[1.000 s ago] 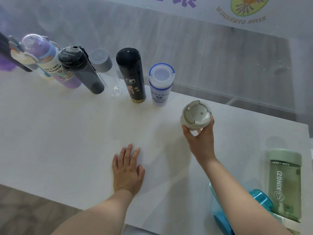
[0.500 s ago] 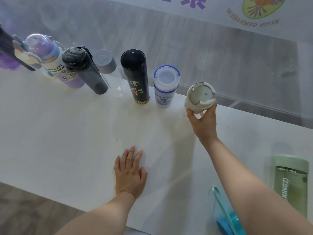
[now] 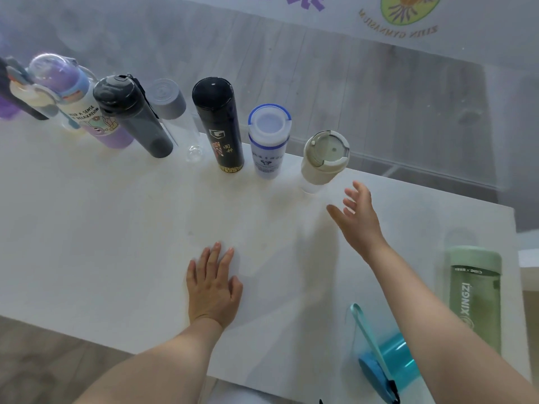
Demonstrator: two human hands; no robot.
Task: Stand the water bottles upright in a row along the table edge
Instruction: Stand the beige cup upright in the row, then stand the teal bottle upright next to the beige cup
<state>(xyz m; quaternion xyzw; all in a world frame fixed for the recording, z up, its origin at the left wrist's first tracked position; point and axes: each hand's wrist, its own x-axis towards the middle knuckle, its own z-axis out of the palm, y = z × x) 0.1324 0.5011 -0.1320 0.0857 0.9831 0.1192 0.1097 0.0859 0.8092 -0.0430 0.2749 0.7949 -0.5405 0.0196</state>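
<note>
Several bottles stand upright along the far edge of the white table (image 3: 116, 228): a purple one (image 3: 87, 112), a dark grey one (image 3: 137, 121), a clear one with a grey cap (image 3: 172, 112), a black flask (image 3: 221, 126), a white one with a blue rim (image 3: 268, 141) and, at the right end, a beige-lidded bottle (image 3: 322, 158). My right hand (image 3: 358, 217) hovers open just right of the beige-lidded bottle, not touching it. My left hand (image 3: 213, 284) lies flat on the table. A green bottle (image 3: 474, 298) and a teal bottle (image 3: 390, 363) lie at the near right.
The table's far edge runs diagonally behind the row, with grey floor beyond. More bottles crowd the far left end, partly cut off by the frame. My right forearm crosses over the teal bottle with its strap (image 3: 367, 339). The table's right edge is beside the green bottle.
My right hand carried the beige-lidded bottle to the far edge, set it down at the row's right end, then let go and drew back. My left hand stayed flat.
</note>
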